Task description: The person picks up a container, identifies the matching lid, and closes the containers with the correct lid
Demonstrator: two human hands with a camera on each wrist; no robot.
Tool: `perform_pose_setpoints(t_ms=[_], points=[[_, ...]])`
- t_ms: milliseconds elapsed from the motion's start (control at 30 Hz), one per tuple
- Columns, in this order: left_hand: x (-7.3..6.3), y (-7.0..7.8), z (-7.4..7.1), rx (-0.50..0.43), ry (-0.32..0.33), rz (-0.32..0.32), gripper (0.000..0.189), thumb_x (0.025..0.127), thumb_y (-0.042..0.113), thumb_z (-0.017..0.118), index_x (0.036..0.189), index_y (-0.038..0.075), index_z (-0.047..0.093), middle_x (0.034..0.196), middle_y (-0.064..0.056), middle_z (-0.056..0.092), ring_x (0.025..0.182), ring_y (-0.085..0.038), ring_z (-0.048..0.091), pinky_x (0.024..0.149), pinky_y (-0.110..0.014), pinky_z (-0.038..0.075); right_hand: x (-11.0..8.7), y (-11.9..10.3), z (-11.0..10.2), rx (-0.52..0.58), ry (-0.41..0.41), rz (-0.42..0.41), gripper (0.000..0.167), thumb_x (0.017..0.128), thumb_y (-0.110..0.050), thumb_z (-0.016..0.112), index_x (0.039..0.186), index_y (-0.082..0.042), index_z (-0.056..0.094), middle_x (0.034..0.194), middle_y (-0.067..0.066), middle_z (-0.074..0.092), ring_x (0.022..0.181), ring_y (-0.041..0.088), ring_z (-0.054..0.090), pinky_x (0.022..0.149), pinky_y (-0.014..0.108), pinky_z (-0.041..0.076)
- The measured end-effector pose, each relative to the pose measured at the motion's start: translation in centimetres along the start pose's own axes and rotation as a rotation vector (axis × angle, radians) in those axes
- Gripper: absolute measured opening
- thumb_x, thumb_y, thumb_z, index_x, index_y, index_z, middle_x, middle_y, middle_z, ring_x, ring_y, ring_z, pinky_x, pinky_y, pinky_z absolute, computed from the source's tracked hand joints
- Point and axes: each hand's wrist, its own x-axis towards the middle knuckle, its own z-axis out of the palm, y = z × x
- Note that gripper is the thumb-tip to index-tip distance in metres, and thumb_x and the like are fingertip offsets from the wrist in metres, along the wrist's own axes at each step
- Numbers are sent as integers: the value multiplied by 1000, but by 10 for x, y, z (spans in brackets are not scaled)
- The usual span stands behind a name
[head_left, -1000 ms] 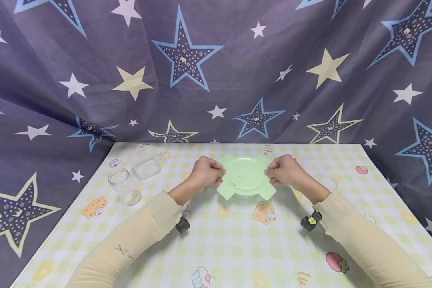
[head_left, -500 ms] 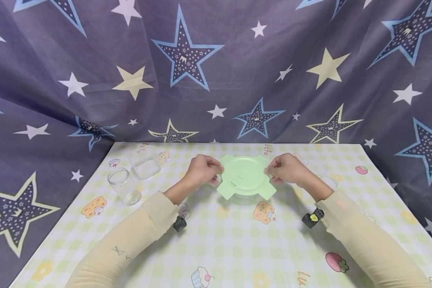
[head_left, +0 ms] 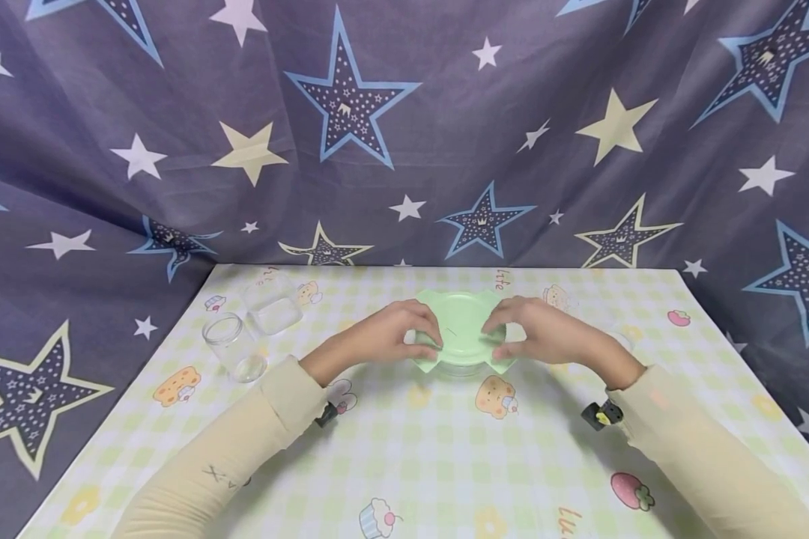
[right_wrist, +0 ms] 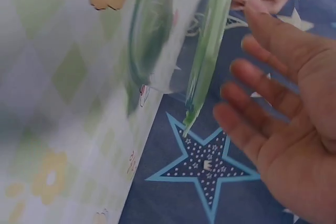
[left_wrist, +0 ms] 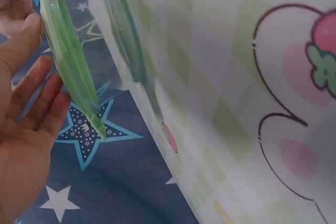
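A light-green snap lid (head_left: 464, 318) with flaps sticking out at its corners lies on a clear container (head_left: 461, 370) in the middle of the table. Its clear wall (right_wrist: 176, 51) shows beneath the lid in the right wrist view. My left hand (head_left: 394, 333) is over the lid's left side, thumb and fingers spread apart; in the left wrist view its relaxed fingers (left_wrist: 37, 93) are beside the lid's edge (left_wrist: 68, 51). Mirroring it at the right side is my right hand (head_left: 546, 331), its fingers (right_wrist: 257, 85) loosely bent and spread. Neither hand pinches a flap.
A clear round jar (head_left: 234, 348) without a lid stands at the left, with a clear squarish container (head_left: 273, 308) behind it. Part of another clear object (head_left: 623, 340) shows behind my right forearm. A star-patterned curtain (head_left: 404, 135) hangs behind the checked tablecloth (head_left: 411, 449).
Both hands have released the side flaps and moved inward over the lid, their fingers spreading. The lid and container stay in place.
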Motion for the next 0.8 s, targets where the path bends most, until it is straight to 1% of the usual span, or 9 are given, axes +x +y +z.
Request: perform_pose_setpoints(t_ms=[100,167,267,433,633,733,800], points=[[-2,-1,-1,-22,-58,14,22,88,31,81,105,18,80,108,7,69,107,-10,60,99,-28,50,-2,-5,2,-11,-69,-61,34,84,-21,86,115,-12,76,111,-3,70,106,17,64,96,41,54],[-2,-1,-2,-24,-78,20,25,85,31,83,107,17,80,108,7,70,108,-11,60,100,-28,50,-4,-6,3,-24,-93,-76,34,84,-20,86,115,-13,76,110,-5,70,105,15,64,95,40,54],[-2,-2,-3,-8,-102,34,29,84,31,84,109,17,80,108,7,70,108,-11,60,99,-28,50,-5,-7,4,-38,-106,-83,35,84,-19,86,117,-13,76,110,-6,70,106,15,64,94,40,54],[1,-1,-4,40,-126,51,29,84,31,83,109,17,80,105,8,71,106,-10,60,99,-28,49,-6,-9,6,-52,-95,-102,35,82,-18,86,115,-13,78,108,-6,72,104,14,63,90,37,55],[1,3,-5,58,-148,35,28,84,28,84,109,17,81,105,7,71,105,-11,60,97,-28,50,-7,-11,10,-109,-64,-143,32,81,-16,86,113,-12,80,104,-6,72,100,14,63,84,33,56],[1,6,-5,67,-150,34,23,87,28,82,108,17,81,104,7,71,104,-11,60,95,-28,50,-7,-11,11,-135,-57,-167,32,82,-16,86,112,-10,80,104,-5,71,99,14,62,83,33,56],[3,9,-4,96,-135,49,18,90,30,80,103,17,82,100,8,71,98,-11,62,91,-27,51,-7,-12,12,-142,-52,-179,30,82,-16,86,111,-10,80,103,-5,71,98,14,62,82,32,56]])
